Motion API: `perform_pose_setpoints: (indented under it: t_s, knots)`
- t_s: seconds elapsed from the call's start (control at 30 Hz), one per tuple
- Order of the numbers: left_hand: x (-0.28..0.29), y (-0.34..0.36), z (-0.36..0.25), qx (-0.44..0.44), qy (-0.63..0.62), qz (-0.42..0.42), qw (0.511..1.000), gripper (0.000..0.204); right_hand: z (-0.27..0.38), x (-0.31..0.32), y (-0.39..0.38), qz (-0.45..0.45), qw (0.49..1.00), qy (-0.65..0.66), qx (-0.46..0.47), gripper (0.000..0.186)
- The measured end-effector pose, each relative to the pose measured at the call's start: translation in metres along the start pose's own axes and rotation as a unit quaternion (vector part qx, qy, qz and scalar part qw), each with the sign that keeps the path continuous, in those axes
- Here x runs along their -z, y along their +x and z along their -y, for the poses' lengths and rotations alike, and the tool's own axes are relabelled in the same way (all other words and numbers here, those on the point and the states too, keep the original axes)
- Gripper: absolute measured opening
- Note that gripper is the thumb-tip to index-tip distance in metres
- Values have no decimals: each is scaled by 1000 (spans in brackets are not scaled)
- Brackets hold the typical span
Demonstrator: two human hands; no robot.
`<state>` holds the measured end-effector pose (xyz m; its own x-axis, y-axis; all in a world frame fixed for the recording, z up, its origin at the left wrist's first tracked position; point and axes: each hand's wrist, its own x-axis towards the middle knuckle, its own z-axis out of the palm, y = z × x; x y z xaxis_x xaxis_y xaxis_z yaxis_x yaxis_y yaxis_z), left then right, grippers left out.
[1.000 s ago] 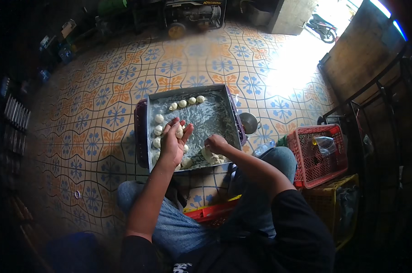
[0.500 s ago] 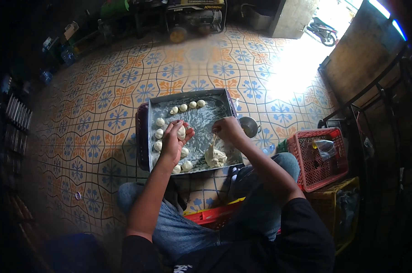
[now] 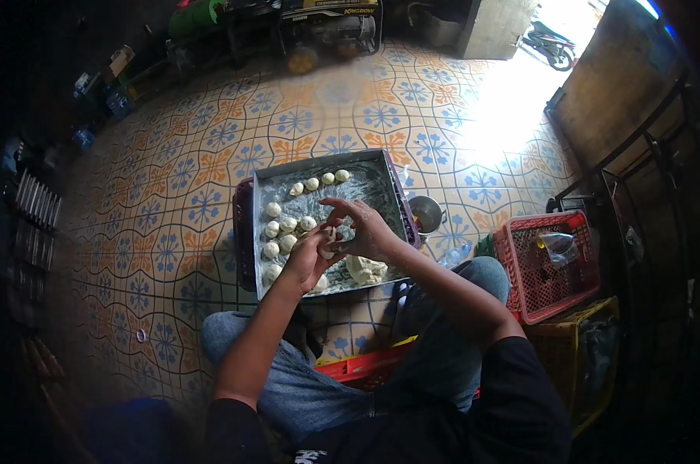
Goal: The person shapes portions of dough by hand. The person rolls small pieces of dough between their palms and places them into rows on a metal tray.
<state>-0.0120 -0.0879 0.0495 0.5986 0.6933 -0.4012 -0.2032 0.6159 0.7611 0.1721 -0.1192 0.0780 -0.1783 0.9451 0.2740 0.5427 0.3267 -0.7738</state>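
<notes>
Head view, left to right: close-set dough balls [image 3: 272, 230] along the left side of a floured tray [image 3: 369, 182], liable to stick together or lose roundness if nudged. Next, left hand [image 3: 309, 261], cupped with fingers curled around a small piece of dough [image 3: 328, 245] over the tray's middle; might flatten if squeezed too hard, or drop if held too loosely. Just to the right, right hand [image 3: 368, 232], arched over that same piece with far fingers spread; cannot tell whether pinching it. Could stretch or tear the piece by pulling away with tacky fingertips. Near right in the tray, a soft-looking dough lump [image 3: 366, 270], apt to smear if brushed. Farther right, outside the tray, a metal pot [image 3: 436, 213], easy to bump with too wide a rightward sweep.
</notes>
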Motion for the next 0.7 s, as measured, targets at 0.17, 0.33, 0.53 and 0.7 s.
perform_pose_setpoints:
  t_s: [0.17, 0.33, 0.53, 0.7]
  knots:
    - [12, 8, 3, -5, -28, 23, 999, 36, -15, 6, 0, 55, 995, 83, 1, 95]
    - [-7, 6, 12, -75, -43, 54, 995, 40, -28, -17, 4, -1, 865, 499, -51, 65]
    - [-7, 8, 35, -159, -236, 43, 958, 53, 11, -77, -2, -180, 983, 18, 41, 44]
    - [-21, -3, 17, -79, -234, -23, 969, 69, -19, -61, 31, -21, 975, 116, -189, 42]
